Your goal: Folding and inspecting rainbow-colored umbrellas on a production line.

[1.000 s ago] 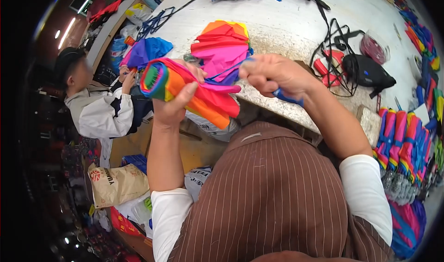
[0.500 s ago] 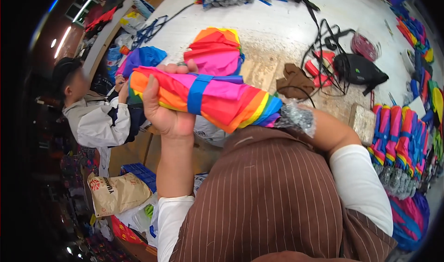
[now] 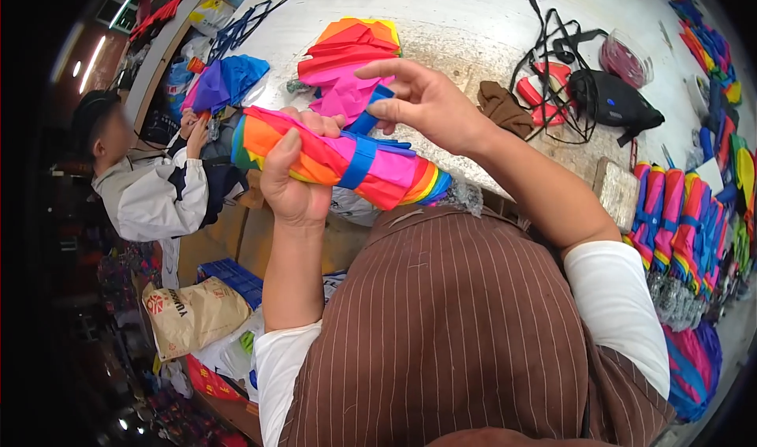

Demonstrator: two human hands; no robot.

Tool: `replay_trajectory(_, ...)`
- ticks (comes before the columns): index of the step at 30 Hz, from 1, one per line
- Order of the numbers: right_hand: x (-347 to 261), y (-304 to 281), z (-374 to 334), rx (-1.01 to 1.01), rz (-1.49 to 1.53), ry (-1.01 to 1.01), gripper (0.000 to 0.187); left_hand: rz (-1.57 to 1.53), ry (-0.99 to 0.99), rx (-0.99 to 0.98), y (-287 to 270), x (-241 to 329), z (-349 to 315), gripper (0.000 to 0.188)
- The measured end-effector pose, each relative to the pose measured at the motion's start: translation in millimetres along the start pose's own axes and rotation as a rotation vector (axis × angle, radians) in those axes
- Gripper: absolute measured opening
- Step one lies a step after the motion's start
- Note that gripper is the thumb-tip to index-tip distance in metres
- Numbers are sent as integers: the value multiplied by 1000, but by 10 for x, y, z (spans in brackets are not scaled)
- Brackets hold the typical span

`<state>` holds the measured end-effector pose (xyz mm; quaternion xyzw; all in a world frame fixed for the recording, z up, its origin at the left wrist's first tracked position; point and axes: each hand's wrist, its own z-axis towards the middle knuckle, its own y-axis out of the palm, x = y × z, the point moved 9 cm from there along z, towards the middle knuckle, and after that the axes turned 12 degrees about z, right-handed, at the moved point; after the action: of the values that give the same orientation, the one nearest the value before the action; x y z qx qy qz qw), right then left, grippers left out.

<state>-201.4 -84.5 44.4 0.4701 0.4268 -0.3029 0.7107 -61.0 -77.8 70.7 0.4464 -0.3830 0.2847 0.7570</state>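
My left hand [image 3: 296, 175] is closed round a folded rainbow umbrella [image 3: 386, 183], held tilted in front of my apron. A blue strap [image 3: 360, 163] crosses its bunched cloth, and clear bubble wrap [image 3: 465, 198] covers the end on the right. Above the umbrella, my right hand [image 3: 430, 104] pinches a raised blue strap end [image 3: 371, 112] between thumb and fingers. Just beyond lies another loosely folded rainbow umbrella [image 3: 347, 56], its red and pink panels facing up.
At the left a person [image 3: 150, 179] handles a blue and purple umbrella [image 3: 229, 82]. Strapped rainbow umbrellas [image 3: 674, 218] stand in a row at the right, near a worn block [image 3: 615, 194]. A brown cloth [image 3: 505, 109], black pouch [image 3: 615, 108] and tangled cords lie on the white table [image 3: 465, 21].
My right hand has come from the wrapped end, where the umbrella hid it, up to the blue strap end. The umbrella has shifted slightly left, still in my left hand.
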Motion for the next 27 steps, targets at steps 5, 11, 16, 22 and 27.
replay_trajectory(5, -289, 482, -261, -113, -811, -565, 29, 188, 8, 153, -219, -5, -22, 22)
replay_trajectory(11, -614, 946, -491, -351, -1009, -590, 37, 221, 48, 293, -339, 55, -104, 19)
replay_trajectory(16, -430, 656, -58, -205, -688, -392, 39, 246, 219, 51, 465, 418, 60, 32)
replay_trajectory(22, -145, 975, -325, -569, 513, 389, 50, 76, 187, -575, 1059, 793, 496, 31)
replay_trajectory(27, -1224, -144, -311, 87, -753, -58, 64, 95, -10, -298, 637, 413, 1370, 47)
